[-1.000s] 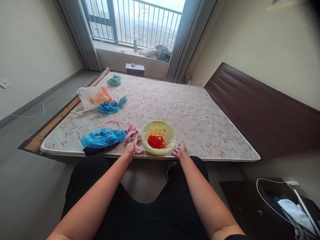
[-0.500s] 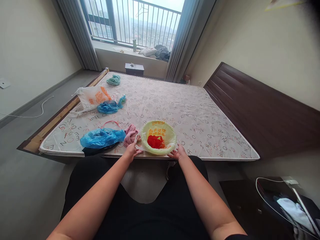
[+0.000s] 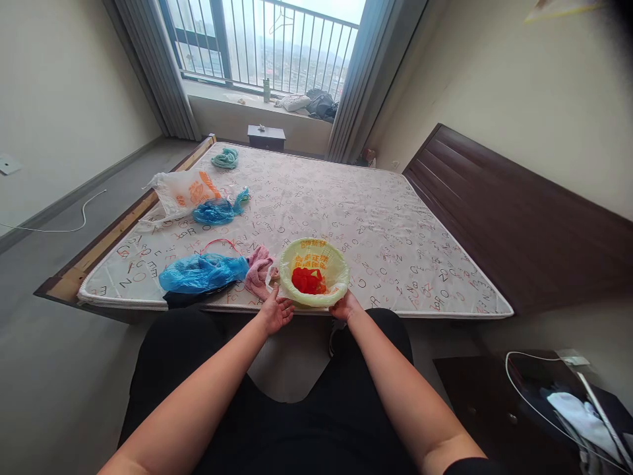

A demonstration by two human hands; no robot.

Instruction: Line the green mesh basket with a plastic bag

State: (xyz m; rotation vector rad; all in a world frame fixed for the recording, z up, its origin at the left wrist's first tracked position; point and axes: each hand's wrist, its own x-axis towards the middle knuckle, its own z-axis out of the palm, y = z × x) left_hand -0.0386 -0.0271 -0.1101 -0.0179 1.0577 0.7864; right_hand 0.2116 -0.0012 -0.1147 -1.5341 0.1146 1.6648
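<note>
So the person's sitting at the near edge of the bed (image 3: pixel 346 198), both arms out toward a yellow-green bowl-shaped thing (image 3: pixel 314 270) that's parked right at that edge with something red (image 3: pixel 307 280) bunched up inside it. Honestly it looks like thin plastic, maybe a bag spread open over a bowl, can't say for sure. The left hand (image 3: pixel 277 311) is open, palm up, fingers loose, just beside the rim on the left and holding nothing. The right hand (image 3: pixel 345 307) is curled against the rim on the near right side; whether it's actually pinching the rim I can't tell. My guess: that thing is light, floppy and a bit slippery, so grabbing it by the rim on both sides makes the most sense. A pink cloth (image 3: pixel 259 269) and a blue plastic bag (image 3: pixel 200 272) lie just left of it.
</note>
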